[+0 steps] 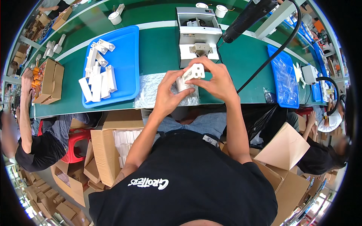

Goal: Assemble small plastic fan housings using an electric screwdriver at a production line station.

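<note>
Both hands hold a white plastic housing (196,71) over the near edge of the green table (158,49). It has a rounded body and a blocky end with small dark openings. My left hand (167,91) grips it from the left, thumb low on the rounded part. My right hand (218,78) pinches the blocky end between thumb and fingers. Beneath my hands lies a sheet of clear bubble wrap (145,90). Just beyond them stands a grey and white box-shaped machine (199,37) with a small metal fixture on its front.
Several white plastic parts (97,84) lie in a blue tray (126,56) on the left. A dark electric screwdriver (247,20) hangs at the upper right, its black cable crossing the table. Another blue tray (293,96) holds clear plastic pieces. Cardboard boxes (103,150) flank me; co-workers sit both sides.
</note>
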### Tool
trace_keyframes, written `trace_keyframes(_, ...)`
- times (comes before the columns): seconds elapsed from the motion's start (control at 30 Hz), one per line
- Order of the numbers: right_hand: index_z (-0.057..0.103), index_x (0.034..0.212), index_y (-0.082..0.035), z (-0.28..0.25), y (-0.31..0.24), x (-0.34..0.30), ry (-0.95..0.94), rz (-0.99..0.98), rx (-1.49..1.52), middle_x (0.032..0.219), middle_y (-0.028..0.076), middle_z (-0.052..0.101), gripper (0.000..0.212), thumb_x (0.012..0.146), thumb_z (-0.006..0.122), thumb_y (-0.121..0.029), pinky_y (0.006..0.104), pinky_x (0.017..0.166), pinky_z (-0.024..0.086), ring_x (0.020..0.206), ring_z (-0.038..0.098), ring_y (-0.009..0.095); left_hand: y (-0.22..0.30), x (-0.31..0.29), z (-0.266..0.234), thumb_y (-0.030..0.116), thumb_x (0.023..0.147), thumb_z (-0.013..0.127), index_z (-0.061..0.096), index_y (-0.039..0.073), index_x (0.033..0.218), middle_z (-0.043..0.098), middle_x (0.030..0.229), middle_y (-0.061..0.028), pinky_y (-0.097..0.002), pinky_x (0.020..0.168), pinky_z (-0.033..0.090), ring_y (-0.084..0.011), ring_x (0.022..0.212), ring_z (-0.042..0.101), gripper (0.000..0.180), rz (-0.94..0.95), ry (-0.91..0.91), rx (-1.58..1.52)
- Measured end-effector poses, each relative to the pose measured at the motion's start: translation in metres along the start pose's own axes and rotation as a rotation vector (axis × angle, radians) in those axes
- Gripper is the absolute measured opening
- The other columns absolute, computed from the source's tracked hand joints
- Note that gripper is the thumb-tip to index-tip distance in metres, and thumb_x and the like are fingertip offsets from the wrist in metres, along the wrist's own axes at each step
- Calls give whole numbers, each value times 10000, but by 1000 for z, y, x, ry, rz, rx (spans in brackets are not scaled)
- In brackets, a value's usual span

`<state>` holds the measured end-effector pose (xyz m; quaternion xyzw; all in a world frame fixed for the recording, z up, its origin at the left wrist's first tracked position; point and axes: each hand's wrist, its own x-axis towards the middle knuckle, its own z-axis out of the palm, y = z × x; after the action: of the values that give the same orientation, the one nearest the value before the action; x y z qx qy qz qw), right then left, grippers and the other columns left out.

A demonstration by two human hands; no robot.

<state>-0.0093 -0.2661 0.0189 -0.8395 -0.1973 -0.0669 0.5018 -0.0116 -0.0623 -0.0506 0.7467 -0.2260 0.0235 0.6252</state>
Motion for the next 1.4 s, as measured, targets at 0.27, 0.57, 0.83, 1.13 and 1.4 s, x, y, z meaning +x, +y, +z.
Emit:
trace_keyframes(0.27,663,1223,-11,4,-1,-4,133,45,72,1136,97,774,443,837,876,-56,346,973,575,1052,746,180,-3,7,5,141,799,918,685,-7,1338,703,1193,-149,-369,935,544,-283,1084,703,606,110,53,113)
trace_keyframes(0.57,722,1164,-4,9,-12,-43,450,-224,-435,982,142,668,304,866,773,-41,375,723,538,820,654,291,4,24,19,161,816,921,727,0,1265,703,1040,-120,-327,811,518,-229,917,658,515,35,70,79)
trace_keyframes(0.83,710,1065,-81,38,-3,-34,570,-150,-573,1148,127,582,285,794,798,-83,452,839,498,1002,602,341,-2,1,20,14,757,873,701,-9,1246,698,1149,-168,-409,966,528,-331,1059,683,519,151,118,204)
trace_keyframes(1.13,631,1095,-23,18,8,-75,403,-32,-238,1183,127,651,172,951,718,-57,445,906,538,1085,673,345,-8,3,27,60,776,911,666,-50,1266,681,1166,-168,-389,976,523,-316,1075,671,559,103,159,193)
trace_keyframes(1.4,623,1046,-14,20,23,-97,92,-184,-105,1026,135,653,153,963,720,-99,428,756,540,928,677,369,3,5,24,75,756,901,698,-24,1245,698,1197,-170,-411,999,525,-318,1104,683,539,127,81,160)
